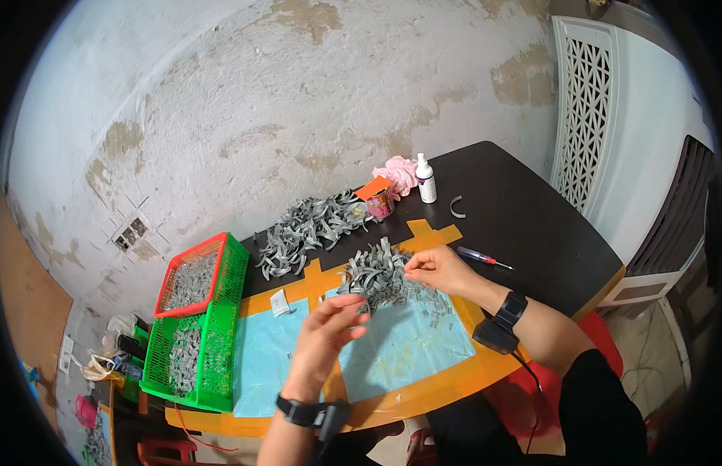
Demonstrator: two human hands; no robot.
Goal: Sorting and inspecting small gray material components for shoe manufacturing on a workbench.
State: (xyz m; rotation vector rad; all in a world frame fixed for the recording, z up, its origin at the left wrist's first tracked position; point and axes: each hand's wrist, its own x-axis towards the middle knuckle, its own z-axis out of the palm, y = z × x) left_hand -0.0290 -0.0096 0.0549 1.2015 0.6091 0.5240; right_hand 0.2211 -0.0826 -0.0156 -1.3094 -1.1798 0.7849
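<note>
My left hand is above the light blue sheet, its fingers curled and a small grey curved piece at their tips. At the right of a heap of grey curved pieces, my right hand has thumb and forefinger pressed together. Whatever is between them is too small to make out. Small grey bits lie scattered below that hand. Farther back is a larger heap of grey curved strips.
A green basket and a red basket of small grey pieces stand at left. Behind are a white spray bottle, a pink cloth and a tin. A screwdriver-like tool lies at right.
</note>
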